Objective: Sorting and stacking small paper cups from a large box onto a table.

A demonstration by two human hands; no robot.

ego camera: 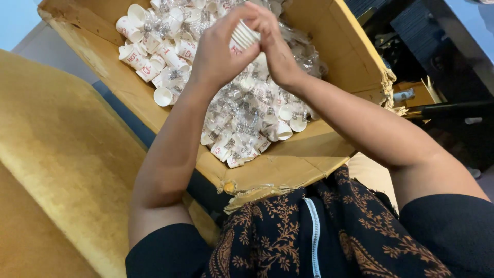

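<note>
The left hand [218, 54] and the right hand [275, 49] meet above the middle of the box, fingers curled in toward each other, and between them sits a short stack of paper cups [244, 36] — white, ribbed at the rim, with a bit of red print showing. Both hands are closed on that stack: the left wraps it from the side and below, the right pinches at its upper end, thumb and fingertips pressed close. Whether the fingers are prying a cup loose or pressing one on I cannot tell from here. Directly under the hands lies a heap of more cups [170, 56], many of them bundled in clear plastic sleeves [247, 116] that crinkle and catch the light, others lying loose on their sides toward the far corner. All of it fills a big cardboard box [288, 167] whose near edge is torn and frayed, resting against the person's lap and a dark patterned garment [288, 231]. To one side spreads a mustard-yellow cushion [62, 154]; on the other, a dark table [453, 46] with odds and ends beyond. The risk, to my eye, is in the grip — these cups are thin, and too hard a squeeze could crush a rim or dent the stack, while a slack pinch could let a cup drop back into the heap and vanish among the rest. The ragged box edge also looks weak enough to sag if leaned on.
</note>
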